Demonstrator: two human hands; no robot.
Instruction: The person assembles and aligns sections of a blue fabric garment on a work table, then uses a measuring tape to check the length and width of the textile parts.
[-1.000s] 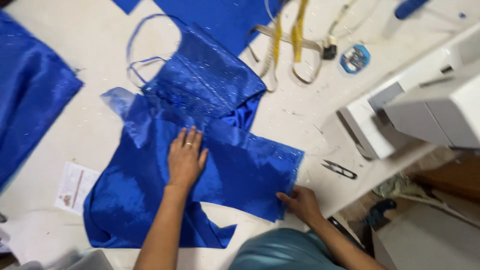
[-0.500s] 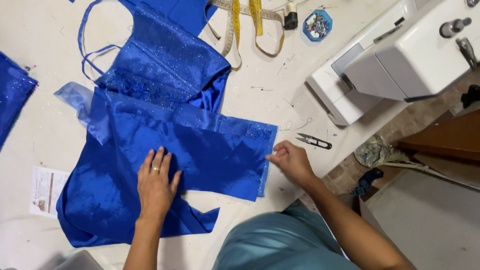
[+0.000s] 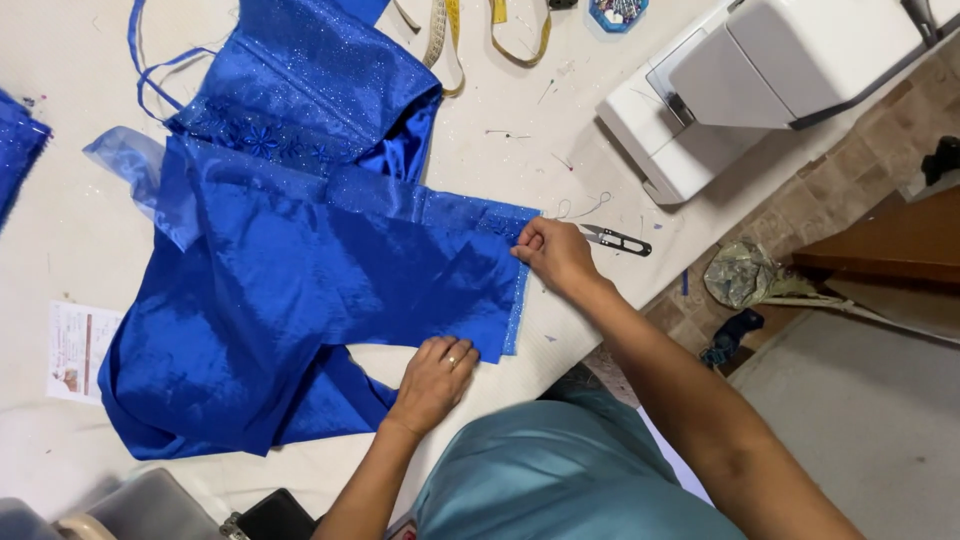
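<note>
A shiny blue garment [image 3: 300,270] lies spread on the white table [image 3: 80,230], with a glittery bodice part [image 3: 310,90] at the top. My left hand [image 3: 435,375] rests flat on the table at the fabric's lower right corner, fingers touching its edge. My right hand [image 3: 555,255] pinches the upper right corner of the fabric along its sequined edge. Small thread snips [image 3: 615,240] lie just right of that hand.
A white sewing machine [image 3: 740,80] stands at the upper right. A yellow measuring tape [image 3: 450,40] and a pin holder [image 3: 615,12] lie at the top. A paper slip [image 3: 78,350] sits at the left. Another blue cloth [image 3: 20,150] lies far left. Tiled floor shows on the right.
My left hand slid from the middle of the fabric to its lower right corner. My right hand moved up to the upper right corner. The view shifted.
</note>
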